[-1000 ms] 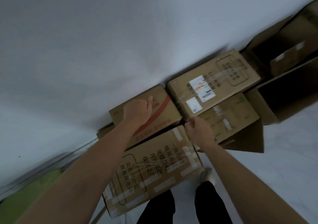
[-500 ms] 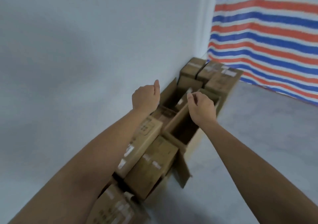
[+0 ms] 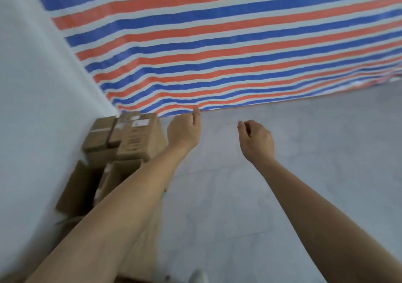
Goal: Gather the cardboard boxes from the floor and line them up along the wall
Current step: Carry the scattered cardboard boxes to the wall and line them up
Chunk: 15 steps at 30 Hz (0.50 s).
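Several brown cardboard boxes stand in a row along the white wall at the left. The closed, taped boxes sit in the far corner, and an open box with raised flaps lies nearer to me, partly hidden by my left forearm. My left hand is held out over the floor just right of the corner boxes, fingers curled into a loose fist, holding nothing. My right hand hovers over bare floor further right, fingers also curled in, with nothing in it.
A tarpaulin striped red, blue and white hangs across the far side down to the floor. Grey concrete floor spreads right of the boxes. A white shoe tip shows at the bottom edge.
My view has swung from looking down at the boxes by the wall to looking right along the row toward the corner and tarpaulin. Both hands have lifted off the boxes.
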Tool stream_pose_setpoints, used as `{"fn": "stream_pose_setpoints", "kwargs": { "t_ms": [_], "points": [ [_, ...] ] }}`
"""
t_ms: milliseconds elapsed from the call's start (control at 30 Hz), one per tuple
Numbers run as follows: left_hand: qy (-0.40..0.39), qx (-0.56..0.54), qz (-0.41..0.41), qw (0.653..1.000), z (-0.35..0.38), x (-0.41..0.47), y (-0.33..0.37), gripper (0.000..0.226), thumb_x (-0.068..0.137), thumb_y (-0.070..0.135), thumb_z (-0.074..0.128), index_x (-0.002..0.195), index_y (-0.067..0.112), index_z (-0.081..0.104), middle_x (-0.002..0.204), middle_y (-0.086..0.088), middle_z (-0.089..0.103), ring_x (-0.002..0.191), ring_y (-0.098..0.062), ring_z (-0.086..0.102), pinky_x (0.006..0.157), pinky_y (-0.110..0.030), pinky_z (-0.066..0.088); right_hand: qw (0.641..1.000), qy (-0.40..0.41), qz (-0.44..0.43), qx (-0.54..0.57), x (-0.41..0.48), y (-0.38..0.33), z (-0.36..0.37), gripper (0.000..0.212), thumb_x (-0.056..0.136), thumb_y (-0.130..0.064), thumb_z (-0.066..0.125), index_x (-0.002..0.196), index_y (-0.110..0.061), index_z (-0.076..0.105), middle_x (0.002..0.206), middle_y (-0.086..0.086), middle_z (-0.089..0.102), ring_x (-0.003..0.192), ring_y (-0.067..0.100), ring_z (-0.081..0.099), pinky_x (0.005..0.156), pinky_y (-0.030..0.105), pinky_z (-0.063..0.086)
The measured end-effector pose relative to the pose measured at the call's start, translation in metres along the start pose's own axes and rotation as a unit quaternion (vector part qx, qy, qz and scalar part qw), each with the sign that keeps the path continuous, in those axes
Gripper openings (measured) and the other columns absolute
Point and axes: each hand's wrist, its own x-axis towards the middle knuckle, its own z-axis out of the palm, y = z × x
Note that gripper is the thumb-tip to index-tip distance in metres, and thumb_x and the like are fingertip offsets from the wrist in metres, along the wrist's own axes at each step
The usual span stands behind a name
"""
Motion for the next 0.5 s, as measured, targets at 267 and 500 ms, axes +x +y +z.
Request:
{"fn": "stream_pose_setpoints", "kwargs": {
  "t_ms": [267,500],
  "points": [
    [-0.072,-0.094,0.128,0.985,0.229,0.136,0.085,0.036,0.099,0.041,0.055,0.126,0.017,0.058,0.117,0.004,0.066,0.094,-0.005,0.060,0.082,-0.025,0.053,0.988,0.104,0.103,-0.050,0.178,0.127,-0.083,0.038,0.105,-0.041,0.039,0.089,-0.015,0.061,0.084,0.002,0.063,0.073,0.018,0.057,0.059,0.028,0.036],
    [-0.177,-0.141,0.208,0.952,0.413,0.248,0.232,0.031,0.100,0.037,0.055,0.114,0.011,0.064,0.108,-0.004,0.068,0.095,-0.014,0.065,0.084,-0.030,0.055,0.959,0.213,0.158,-0.098,0.328,0.226,-0.210,0.032,0.103,-0.041,0.041,0.086,-0.019,0.057,0.088,0.000,0.057,0.078,0.022,0.050,0.066,0.032,0.035]
  ]
}}
